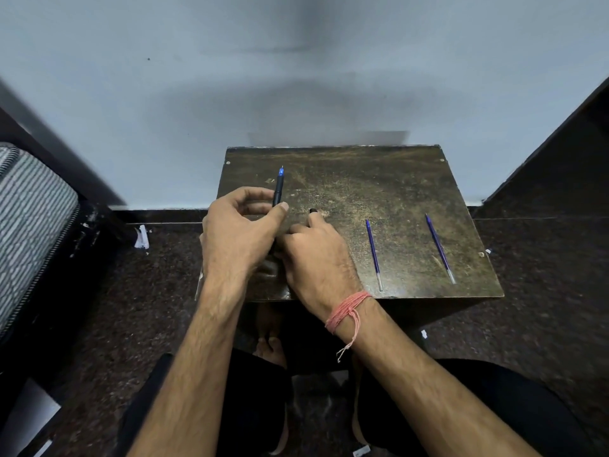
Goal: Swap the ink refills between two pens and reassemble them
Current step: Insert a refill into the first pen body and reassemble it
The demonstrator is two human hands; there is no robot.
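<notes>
A black pen (278,189) with a blue tip points away from me over the left part of a small dark wooden table (379,179). My left hand (237,232) grips its barrel between thumb and fingers. My right hand (316,252) is closed at the pen's lower end, which is hidden under both hands; a small black part (313,211) shows at its fingertip. Two loose blue ink refills lie on the table to the right, one nearer (374,253) and one farther right (440,247), both apart from my hands.
A grey wall rises behind the table. A striped bag (29,219) stands at the left, and dark furniture (560,153) at the right. The floor is dark speckled stone with scraps of paper (142,237). My knees and feet sit below the table's front edge.
</notes>
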